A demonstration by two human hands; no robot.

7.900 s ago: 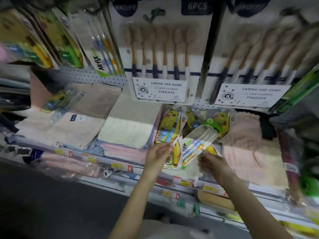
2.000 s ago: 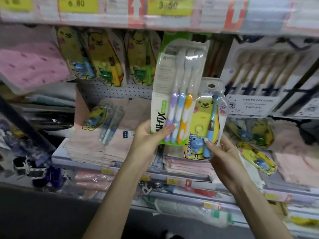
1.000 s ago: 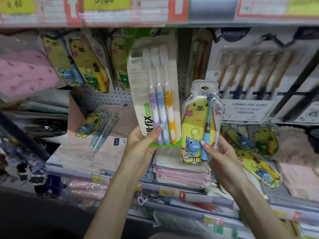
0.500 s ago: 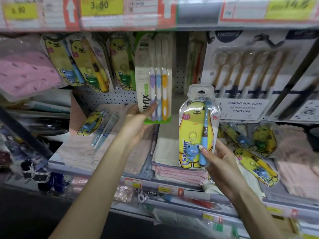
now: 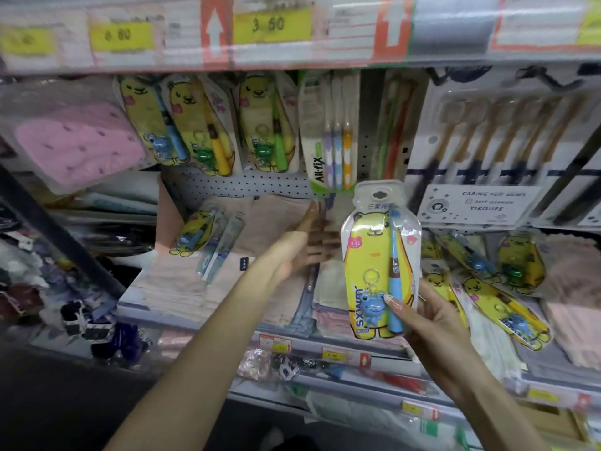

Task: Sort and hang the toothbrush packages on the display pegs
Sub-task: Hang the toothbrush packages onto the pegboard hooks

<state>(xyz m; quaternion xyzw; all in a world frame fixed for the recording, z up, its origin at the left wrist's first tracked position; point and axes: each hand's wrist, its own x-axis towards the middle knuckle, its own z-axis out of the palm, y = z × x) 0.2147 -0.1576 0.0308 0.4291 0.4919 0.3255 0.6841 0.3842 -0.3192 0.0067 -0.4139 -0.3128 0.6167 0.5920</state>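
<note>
Now the left hand (image 5: 304, 247) reaches up under the All-fix pack (image 5: 331, 141), its fingers straight and loose, holding nothing. The thumb tip is just at the green bottom edge of the pack, but blur hides whether it touches. The All-fix pack is upright against the pegboard (image 5: 247, 185), its top hidden behind the price strip (image 5: 273, 26). It is between the hung bear packs (image 5: 263, 125) on its left and the wooden brush pack (image 5: 481, 148) on its right. The right hand (image 5: 435, 317) grips the held bear pack (image 5: 379, 265) upright before the shelf, thumb on the front and fingers behind. The loose bear packs (image 5: 497, 301) lie on towels (image 5: 575, 288) at the right
</note>
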